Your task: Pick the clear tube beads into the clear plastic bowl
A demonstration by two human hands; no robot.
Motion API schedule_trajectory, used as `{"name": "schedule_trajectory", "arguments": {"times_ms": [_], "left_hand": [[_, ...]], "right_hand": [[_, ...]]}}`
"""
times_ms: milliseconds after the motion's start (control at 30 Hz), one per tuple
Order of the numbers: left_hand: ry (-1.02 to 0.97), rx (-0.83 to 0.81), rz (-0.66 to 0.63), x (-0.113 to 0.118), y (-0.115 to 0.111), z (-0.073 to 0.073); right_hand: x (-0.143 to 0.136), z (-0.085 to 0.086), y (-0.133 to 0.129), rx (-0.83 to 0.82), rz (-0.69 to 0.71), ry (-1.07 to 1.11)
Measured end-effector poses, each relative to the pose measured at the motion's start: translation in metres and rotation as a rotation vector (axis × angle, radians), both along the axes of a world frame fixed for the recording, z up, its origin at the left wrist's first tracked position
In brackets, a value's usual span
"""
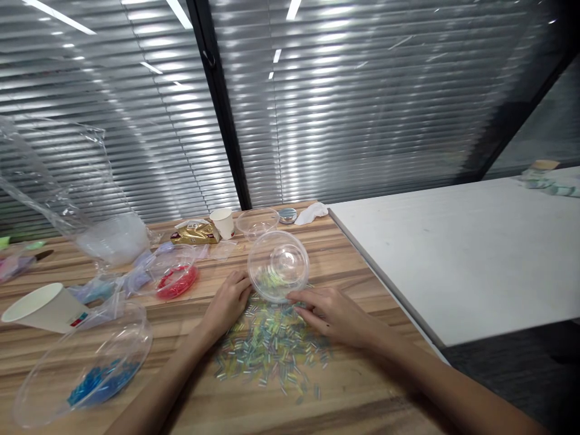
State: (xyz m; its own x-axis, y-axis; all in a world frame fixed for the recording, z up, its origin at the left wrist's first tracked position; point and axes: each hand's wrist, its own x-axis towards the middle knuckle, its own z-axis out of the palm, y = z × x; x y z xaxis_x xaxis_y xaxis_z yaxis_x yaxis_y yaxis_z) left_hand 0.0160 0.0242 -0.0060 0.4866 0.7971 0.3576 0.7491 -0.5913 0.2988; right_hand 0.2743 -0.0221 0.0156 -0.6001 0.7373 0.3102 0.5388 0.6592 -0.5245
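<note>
A clear plastic bowl [301, 257] is tipped toward me, its mouth facing me and its lower rim at the heap of small tube beads [272, 344]. The beads are pale yellow, green and bluish, spread loose on the wooden table; some show inside the bowl. My left hand [231, 302] is at the bowl's left side, its fingers curled against the rim and partly hidden. On the lower right, my right hand [328, 311] grips the rim, its index finger along the edge and its thumb below, close to the beads.
To the left are a bowl with blue beads [102, 380], a tilted paper cup [45, 308], red beads [176, 282] in a clear container and a large plastic bag [115, 238]. Farther back are a gold tissue pack [194, 232], another paper cup [222, 223] and a clear bowl [258, 222]. A white table [453, 254] adjoins on the right.
</note>
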Motion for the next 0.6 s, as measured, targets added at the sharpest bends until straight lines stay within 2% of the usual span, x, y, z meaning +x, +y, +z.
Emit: {"name": "schedule_trajectory", "arguments": {"times_ms": [600], "left_hand": [[-0.017, 0.005, -0.003, -0.0005, 0.0004, -0.0003]], "right_hand": [[-0.0006, -0.0025, -0.0003, 0.006, -0.002, 0.023]]}}
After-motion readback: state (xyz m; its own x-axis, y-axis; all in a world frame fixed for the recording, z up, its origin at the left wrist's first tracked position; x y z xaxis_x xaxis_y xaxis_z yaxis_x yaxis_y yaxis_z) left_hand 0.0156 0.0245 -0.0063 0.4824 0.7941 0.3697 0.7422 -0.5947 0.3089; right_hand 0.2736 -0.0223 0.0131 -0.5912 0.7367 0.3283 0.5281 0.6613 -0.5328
